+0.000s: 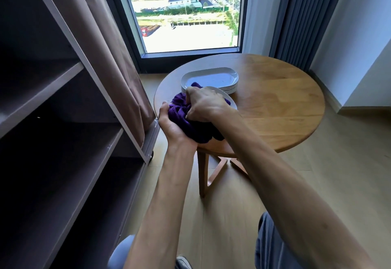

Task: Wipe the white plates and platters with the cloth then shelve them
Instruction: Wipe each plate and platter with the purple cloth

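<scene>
Round wooden table (275,103) below window (182,10); platter stack (211,77) on it; shelf unit (63,108) left. Both hands, left hand (171,122) and right hand (203,103), grip purple cloth (182,110) against plate (224,97).

No readable text, labels, brands, numbers or signs anywhere in view.

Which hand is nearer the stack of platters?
Right. The right hand sits just in front of the stack, on the cloth; the left hand is lower, at the table edge.
</scene>
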`<state>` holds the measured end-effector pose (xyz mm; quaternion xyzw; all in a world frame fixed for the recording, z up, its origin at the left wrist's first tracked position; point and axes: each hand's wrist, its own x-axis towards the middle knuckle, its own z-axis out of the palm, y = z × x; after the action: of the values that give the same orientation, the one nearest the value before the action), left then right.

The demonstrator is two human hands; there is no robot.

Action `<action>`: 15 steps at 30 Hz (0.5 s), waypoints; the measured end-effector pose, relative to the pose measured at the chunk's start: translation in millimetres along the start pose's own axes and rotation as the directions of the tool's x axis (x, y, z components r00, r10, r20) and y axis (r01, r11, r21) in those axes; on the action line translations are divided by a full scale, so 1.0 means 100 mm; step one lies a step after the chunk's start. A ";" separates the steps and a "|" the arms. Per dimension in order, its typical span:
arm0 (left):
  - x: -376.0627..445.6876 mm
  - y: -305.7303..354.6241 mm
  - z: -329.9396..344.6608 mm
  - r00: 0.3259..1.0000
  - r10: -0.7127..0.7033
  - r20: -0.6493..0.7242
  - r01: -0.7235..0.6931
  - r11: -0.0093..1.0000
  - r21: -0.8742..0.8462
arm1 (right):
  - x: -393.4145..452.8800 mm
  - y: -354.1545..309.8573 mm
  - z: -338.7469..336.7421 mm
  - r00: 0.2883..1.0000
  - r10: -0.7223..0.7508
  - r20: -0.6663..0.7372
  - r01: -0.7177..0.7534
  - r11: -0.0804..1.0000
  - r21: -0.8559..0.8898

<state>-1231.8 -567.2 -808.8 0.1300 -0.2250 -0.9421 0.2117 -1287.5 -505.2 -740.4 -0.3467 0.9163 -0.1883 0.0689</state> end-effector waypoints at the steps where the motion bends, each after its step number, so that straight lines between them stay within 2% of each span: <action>1: 0.00 0.01 -0.01 1.000 0.009 0.000 -0.009 1.000 0.014 | 0.00 0.00 0.00 1.000 0.001 -0.001 -0.001 1.000 0.004; 11: 0.04 -0.01 -0.05 0.999 0.034 -0.013 -0.033 0.998 0.062 | -0.05 0.07 0.01 0.999 0.042 -0.002 -0.042 0.998 0.038; 15: 0.06 -0.03 -0.04 0.999 0.005 -0.045 -0.001 0.997 0.073 | -0.04 0.12 0.01 0.997 0.079 0.000 -0.079 0.995 0.065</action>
<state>-1236.7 -568.5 -814.6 0.1586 -0.2544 -0.9299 0.2133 -1291.3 -495.1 -746.4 -0.3075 0.9227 -0.2158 0.0863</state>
